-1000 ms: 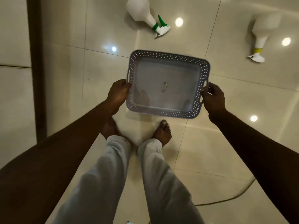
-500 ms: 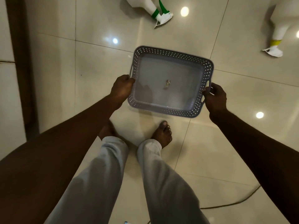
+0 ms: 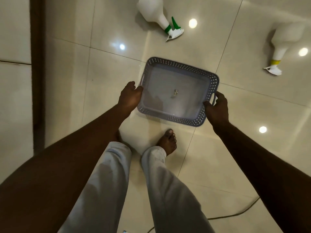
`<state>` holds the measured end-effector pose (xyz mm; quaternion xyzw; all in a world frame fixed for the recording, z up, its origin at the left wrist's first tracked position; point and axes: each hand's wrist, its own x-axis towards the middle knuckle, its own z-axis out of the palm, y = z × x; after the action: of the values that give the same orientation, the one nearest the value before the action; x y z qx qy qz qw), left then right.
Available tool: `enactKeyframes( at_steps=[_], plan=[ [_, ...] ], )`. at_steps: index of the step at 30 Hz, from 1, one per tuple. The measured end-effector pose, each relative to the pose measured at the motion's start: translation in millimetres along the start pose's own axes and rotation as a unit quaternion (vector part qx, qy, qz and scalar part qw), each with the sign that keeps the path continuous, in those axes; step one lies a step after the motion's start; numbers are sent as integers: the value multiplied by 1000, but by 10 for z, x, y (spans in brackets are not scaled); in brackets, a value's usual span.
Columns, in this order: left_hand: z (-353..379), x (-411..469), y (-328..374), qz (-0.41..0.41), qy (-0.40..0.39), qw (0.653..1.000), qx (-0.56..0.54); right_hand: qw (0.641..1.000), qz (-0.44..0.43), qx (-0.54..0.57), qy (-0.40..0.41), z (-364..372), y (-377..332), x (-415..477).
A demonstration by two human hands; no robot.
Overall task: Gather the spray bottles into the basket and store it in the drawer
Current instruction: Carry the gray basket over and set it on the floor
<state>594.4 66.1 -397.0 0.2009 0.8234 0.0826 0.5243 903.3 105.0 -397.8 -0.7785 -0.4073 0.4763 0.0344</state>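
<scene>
A grey perforated basket hangs low over the tiled floor in front of my feet, empty but for a small scrap in its middle. My left hand grips its left edge and my right hand grips its right handle. A white spray bottle with a green trigger lies on its side on the floor beyond the basket. Another white spray bottle with a yellow collar lies on the floor at the far right. Both bottles are apart from the basket.
A dark vertical frame with pale panels beside it runs down the left side. My bare feet stand just below the basket. A thin cable curves across the floor at the lower right.
The basket has gone down and a little to the right, closer to the floor, still held in both hands. The view shifted, so both bottles show more fully.
</scene>
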Motion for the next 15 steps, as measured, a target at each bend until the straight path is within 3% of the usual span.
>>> enactKeyframes(
  at_steps=[6, 15],
  plan=[
    [-590, -625, 127, 50, 53, 996, -58, 994, -94, -8, -45, 181, -808, -756],
    [-2236, -1569, -222, 93, 176, 967, -161, 968, -190, 45, -156, 1136, -2314, -2188]
  ],
)
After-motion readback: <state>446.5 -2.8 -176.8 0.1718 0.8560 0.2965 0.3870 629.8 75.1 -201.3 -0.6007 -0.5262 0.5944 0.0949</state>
